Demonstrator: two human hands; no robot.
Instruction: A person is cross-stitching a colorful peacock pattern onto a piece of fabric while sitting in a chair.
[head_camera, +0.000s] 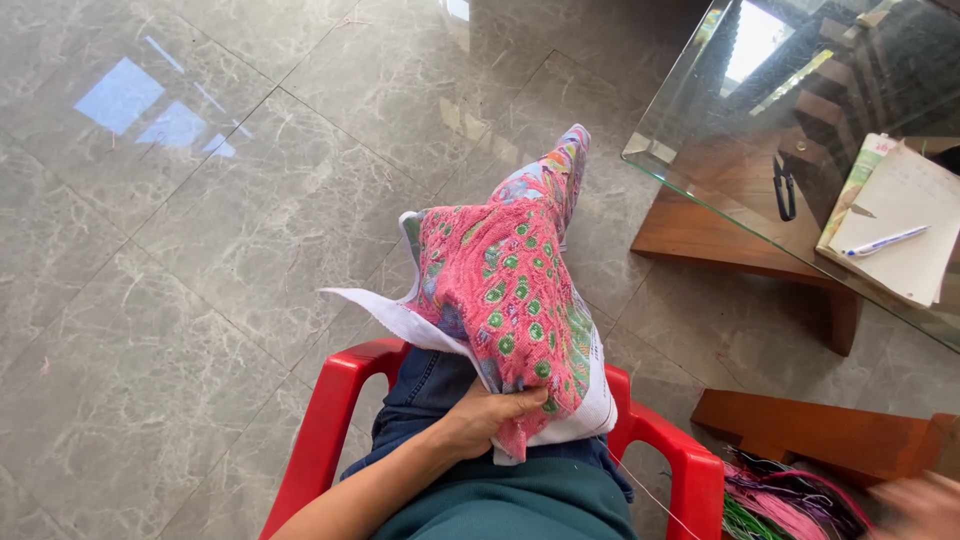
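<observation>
Lower centre: embroidery cloth (515, 300) is gripped at its bottom edge by left hand (487, 418); right hand (922, 503) blurred, grip unclear; floor (200, 300) left.

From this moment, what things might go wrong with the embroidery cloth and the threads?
1. The left hand pinches only the lower edge of the embroidered cloth draped over the knee; if that grip loosens, the cloth may slide to the floor.
2. A thin thread runs taut from the cloth toward the blurred right hand; it might snag on the red chair.
3. The loose thread bundle could tangle.
</observation>
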